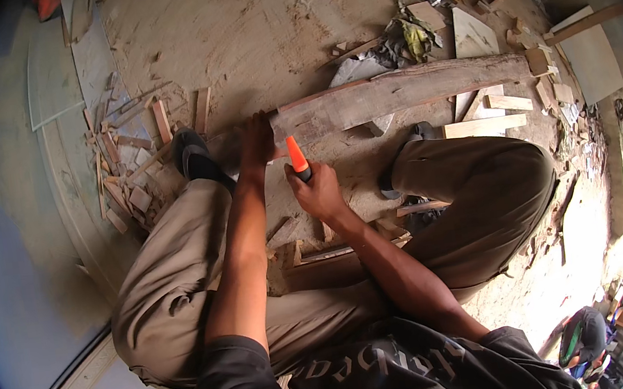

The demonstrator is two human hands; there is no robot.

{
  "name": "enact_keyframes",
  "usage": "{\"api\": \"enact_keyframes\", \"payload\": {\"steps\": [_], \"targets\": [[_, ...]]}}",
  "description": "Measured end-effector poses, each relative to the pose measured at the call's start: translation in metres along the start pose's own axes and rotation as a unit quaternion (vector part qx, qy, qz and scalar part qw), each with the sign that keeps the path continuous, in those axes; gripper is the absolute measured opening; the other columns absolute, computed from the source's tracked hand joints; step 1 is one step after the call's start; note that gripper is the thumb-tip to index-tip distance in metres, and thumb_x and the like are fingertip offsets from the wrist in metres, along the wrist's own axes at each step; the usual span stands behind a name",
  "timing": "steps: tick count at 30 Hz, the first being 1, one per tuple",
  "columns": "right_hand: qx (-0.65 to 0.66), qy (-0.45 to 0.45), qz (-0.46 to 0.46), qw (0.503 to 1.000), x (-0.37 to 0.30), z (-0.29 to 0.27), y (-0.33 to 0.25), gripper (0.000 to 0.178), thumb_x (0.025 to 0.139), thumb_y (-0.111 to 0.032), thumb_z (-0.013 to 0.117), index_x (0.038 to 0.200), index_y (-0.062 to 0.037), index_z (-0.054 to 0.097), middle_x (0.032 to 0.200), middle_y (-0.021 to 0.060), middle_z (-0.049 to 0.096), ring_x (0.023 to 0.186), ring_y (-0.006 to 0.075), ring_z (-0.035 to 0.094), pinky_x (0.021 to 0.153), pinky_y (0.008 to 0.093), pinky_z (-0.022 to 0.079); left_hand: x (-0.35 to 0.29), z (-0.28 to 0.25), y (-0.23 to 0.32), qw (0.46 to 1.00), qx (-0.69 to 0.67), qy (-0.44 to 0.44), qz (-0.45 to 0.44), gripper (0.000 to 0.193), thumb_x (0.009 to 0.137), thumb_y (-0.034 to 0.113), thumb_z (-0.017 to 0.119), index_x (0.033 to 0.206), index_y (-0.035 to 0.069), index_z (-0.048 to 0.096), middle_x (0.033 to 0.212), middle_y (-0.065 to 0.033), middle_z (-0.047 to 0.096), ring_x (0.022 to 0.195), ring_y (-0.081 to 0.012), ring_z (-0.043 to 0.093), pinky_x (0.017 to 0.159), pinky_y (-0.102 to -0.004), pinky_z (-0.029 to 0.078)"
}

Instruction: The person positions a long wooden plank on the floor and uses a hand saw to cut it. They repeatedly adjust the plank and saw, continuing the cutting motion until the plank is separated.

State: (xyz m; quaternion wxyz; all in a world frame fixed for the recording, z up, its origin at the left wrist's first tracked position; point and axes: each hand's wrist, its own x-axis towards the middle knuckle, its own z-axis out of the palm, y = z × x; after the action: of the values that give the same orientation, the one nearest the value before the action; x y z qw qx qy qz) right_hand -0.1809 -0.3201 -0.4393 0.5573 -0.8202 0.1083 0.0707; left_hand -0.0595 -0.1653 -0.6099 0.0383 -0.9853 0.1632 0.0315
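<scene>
A long, rough wooden beam (408, 93) lies across the ground in front of me, its left end by my feet. My left hand (260, 137) is wrapped about that left end; its fingers are dark and partly hidden. Just right of it, my right hand (318, 193) is closed round a tool with an orange and black handle (297, 157). The orange part sticks up out of the fist toward the beam. The tool's other end is hidden by the hand, so its kind does not show.
Wood offcuts (135, 159) litter the ground at left, by a pale sheet panel (56, 78). A small wooden block (539, 61) sits at the beam's right end. Crumpled dark and yellow plastic (415, 39) lies behind it. Pale boards (485, 127) rest near my right knee.
</scene>
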Motion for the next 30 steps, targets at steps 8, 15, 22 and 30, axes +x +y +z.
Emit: {"api": "enact_keyframes", "payload": {"steps": [8,15,22,30], "targets": [[0.027,0.043,-0.015,0.999,0.005,-0.052,0.027,0.026,0.083,-0.019,0.066,0.076,0.0048,0.059,0.056,0.0146,0.05,0.054,0.0111,0.049,0.053,0.0351,0.044,0.013,-0.048,0.052,0.992,0.011,-0.129,0.007,0.113,0.06,0.065,0.072,0.138,-0.008,0.037,0.132,-0.0234,0.049,0.12,-0.0354,0.05,0.092,-0.0609,0.044],[-0.059,0.051,0.019,0.997,-0.001,-0.064,0.023,0.032,0.082,-0.025,0.067,0.076,0.0055,0.059,0.059,0.0196,0.053,0.056,0.0177,0.056,0.059,0.0395,0.047,0.018,-0.021,0.077,0.998,0.055,-0.018,0.006,0.09,0.069,0.058,0.066,0.131,-0.004,0.046,0.123,-0.0173,0.055,0.109,-0.0306,0.058,0.085,-0.0565,0.05],[0.034,0.046,0.066,0.996,-0.001,-0.044,0.046,0.033,0.086,-0.023,0.066,0.07,0.0045,0.057,0.053,0.008,0.049,0.054,0.0082,0.046,0.05,0.0343,0.041,0.004,-0.002,0.095,0.999,-0.006,0.038,-0.035,0.097,0.06,0.051,0.082,0.134,0.001,0.044,0.128,-0.0166,0.053,0.118,-0.0337,0.053,0.095,-0.06,0.043],[0.036,0.035,0.046,0.998,0.005,-0.02,0.019,0.04,0.09,-0.028,0.065,0.065,0.0008,0.053,0.052,-0.0006,0.045,0.052,0.0059,0.039,0.046,0.0318,0.034,0.026,-0.018,0.019,0.976,-0.179,-0.111,-0.058,0.092,0.067,0.045,0.081,0.141,0.01,0.038,0.139,-0.0163,0.045,0.131,-0.0343,0.043,0.109,-0.0557,0.031]]}}
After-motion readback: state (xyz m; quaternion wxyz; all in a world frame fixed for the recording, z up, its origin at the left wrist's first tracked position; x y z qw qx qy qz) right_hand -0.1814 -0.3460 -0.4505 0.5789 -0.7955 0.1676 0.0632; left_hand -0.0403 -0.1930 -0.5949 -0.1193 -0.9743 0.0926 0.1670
